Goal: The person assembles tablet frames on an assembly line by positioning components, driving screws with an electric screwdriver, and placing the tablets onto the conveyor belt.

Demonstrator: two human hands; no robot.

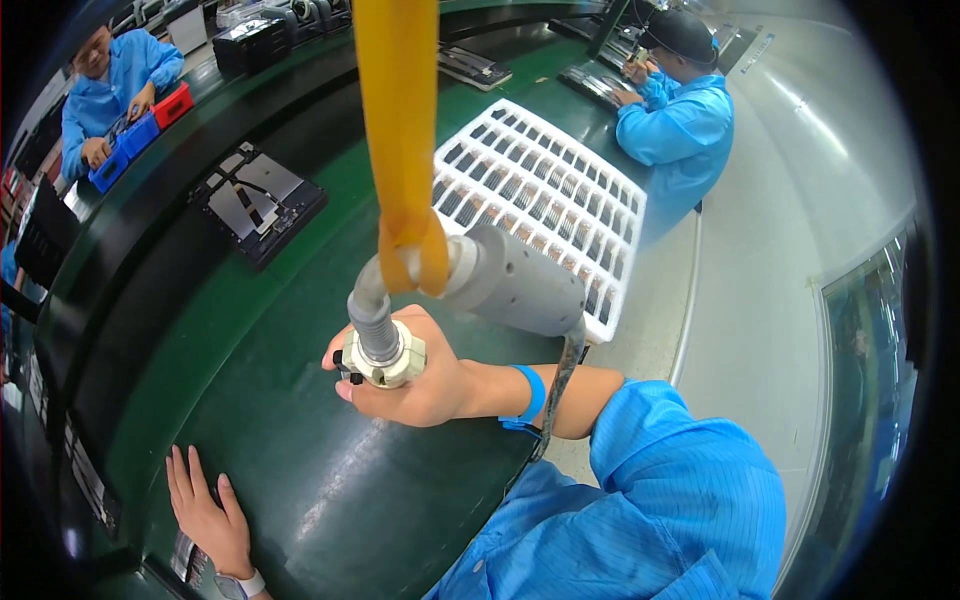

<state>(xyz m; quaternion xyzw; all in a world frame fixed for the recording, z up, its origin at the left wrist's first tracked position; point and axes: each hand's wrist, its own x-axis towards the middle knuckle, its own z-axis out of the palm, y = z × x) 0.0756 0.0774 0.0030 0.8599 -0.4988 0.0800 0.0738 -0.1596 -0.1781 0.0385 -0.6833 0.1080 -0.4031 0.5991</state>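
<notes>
R hand (430, 378) clenched rd lower end of tool (520, 282), hung fr yellow strap (398, 120) above green bench (320, 450), nr white tray (628, 235). L hand (210, 518) palm-down on bench, apart fr tool, grip released.

Tabletop (290, 450): open lane btwn L hand (210, 520) and R hand (425, 375), low pass OK. Mid: strap (398, 120) + hung tool (525, 285), R hand round its end, block from above. Cable (564, 375) drops by R forearm (487, 390), cramps that side. Far R: tray (604, 331) in way. Far L: opened device (255, 205) in way. Gap btwn those two, strap partly hiding it.
</notes>
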